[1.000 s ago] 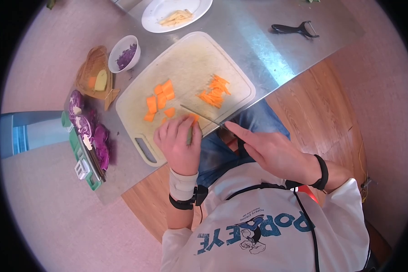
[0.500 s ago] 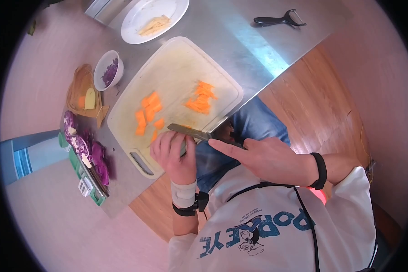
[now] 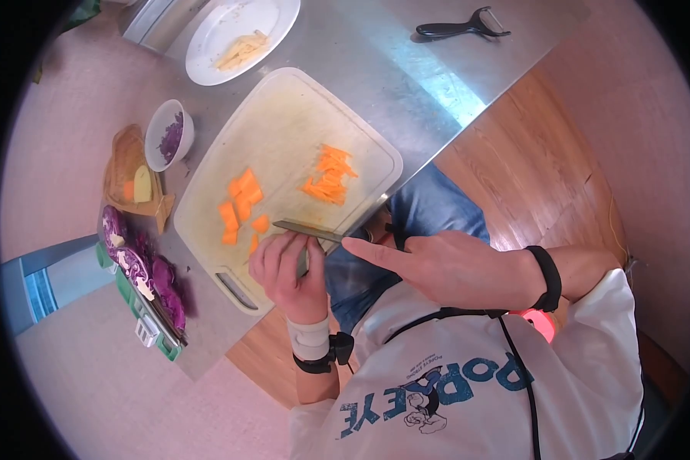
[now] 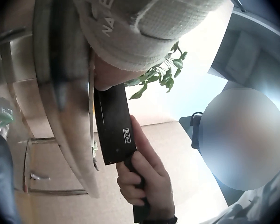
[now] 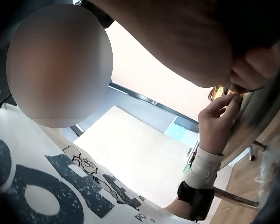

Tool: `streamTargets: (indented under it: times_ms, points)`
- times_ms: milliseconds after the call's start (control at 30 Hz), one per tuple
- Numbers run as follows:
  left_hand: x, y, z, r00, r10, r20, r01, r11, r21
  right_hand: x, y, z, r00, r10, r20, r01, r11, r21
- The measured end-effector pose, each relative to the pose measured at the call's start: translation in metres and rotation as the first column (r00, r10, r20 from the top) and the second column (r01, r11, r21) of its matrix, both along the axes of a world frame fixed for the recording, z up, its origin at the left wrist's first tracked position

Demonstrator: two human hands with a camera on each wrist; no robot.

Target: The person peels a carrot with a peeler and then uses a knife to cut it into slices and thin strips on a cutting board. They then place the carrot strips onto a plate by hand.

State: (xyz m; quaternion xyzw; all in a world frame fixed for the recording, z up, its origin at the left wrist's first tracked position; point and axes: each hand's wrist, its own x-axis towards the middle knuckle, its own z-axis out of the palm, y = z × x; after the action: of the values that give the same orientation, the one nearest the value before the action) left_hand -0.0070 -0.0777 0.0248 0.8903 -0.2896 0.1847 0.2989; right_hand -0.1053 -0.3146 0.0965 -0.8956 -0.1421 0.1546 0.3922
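Just off the near edge of the board (image 3: pixel 284 115), my right hand (image 3: pixel 456 268) is wrapping the knife (image 3: pixel 307 229), forefinger stretching forward. My left hand (image 3: pixel 282 274) is bending over that edge, its hold hidden; carrot (image 3: pixel 247 184) is lying on the board.

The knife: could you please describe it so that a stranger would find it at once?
On the metal table, find the large pale cutting board. At its edge nearest the person, the right hand grips the knife. Its broad, dark, rectangular blade sets it apart from the untouched black peeler.
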Motion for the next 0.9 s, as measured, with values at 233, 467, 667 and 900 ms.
streamTargets:
  times_ms: [233,467,667,900]
  points:
    - [0.0,0.0,-0.001,0.999,0.005,-0.032,-0.006,1.0,-0.012,0.011,0.005,-0.011,1.0,-0.01,-0.026,0.011,0.998,0.061]
    - [0.001,0.002,-0.002,1.0,-0.014,-0.021,0.014,1.0,-0.028,0.012,0.003,-0.006,0.997,-0.051,-0.058,0.056,0.994,0.093]
    - [0.001,0.002,-0.001,1.0,-0.01,-0.018,0.01,1.0,-0.023,0.014,-0.001,0.001,0.996,0.001,-0.093,0.01,0.993,0.114]
    - [0.001,0.001,0.0,1.0,-0.012,-0.028,0.011,1.0,-0.027,0.012,-0.003,0.0,0.996,0.007,-0.091,0.004,0.993,0.119]
